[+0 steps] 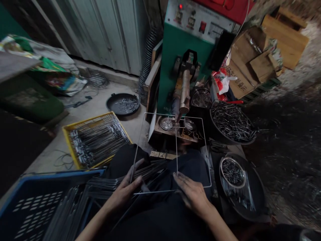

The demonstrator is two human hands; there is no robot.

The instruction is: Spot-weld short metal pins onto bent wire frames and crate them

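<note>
A worker's left hand (126,187) pinches the side of a rectangular wire frame (176,150), the right hand (192,191) its centre rod, the far side by the electrode arm (185,93) of a green machine (170,50). Bundled wires (150,169) crowd the space beneath, near yellow (121,126) and blue crates (32,204). Cardboard (250,57) bears Chinese characters, blurred; panel (187,21) lettering is too small to read.

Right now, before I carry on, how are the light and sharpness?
Head view: dim overall, near-black at the left edge; a red lamp glows on the green machine; the dark surface at far right looks smeared; the wire frame shows pale against dark clothing.
</note>
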